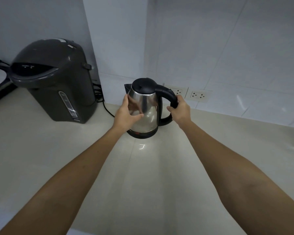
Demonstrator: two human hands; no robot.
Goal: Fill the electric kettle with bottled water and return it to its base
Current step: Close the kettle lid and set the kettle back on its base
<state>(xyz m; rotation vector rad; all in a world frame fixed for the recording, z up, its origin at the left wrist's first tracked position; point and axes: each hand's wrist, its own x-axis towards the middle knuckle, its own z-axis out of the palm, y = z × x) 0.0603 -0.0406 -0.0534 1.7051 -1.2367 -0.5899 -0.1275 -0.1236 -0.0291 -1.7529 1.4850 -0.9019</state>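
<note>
Head view: pale table [41, 150] fills the lower frame, with a white tiled wall [227, 48] behind it.

Biggest item is a dark grey thermo pot [58, 78] at back left on the table. It has a vertical gauge strip and a small label panel on the front; the print is too blurred to read and no brand is legible.

The kettle [146, 106] has a steel body with a black lid and handle. It stands upright on its black base [143, 135] near the wall, right of the thermo pot and apart from it. There's a small red mark on the lower rim and no readable logo.

Left hand [126, 114]: fingers fairly straight and flat against the kettle's left side under the spout, thumb spread across the front.

Right hand [180, 110]: fingers wrapped round the black handle near its top.

Two white wall outlets [177, 91] sit just behind the handle, unlabelled. A black cord [107, 108] runs along the table from behind the thermo pot toward the kettle.
</note>
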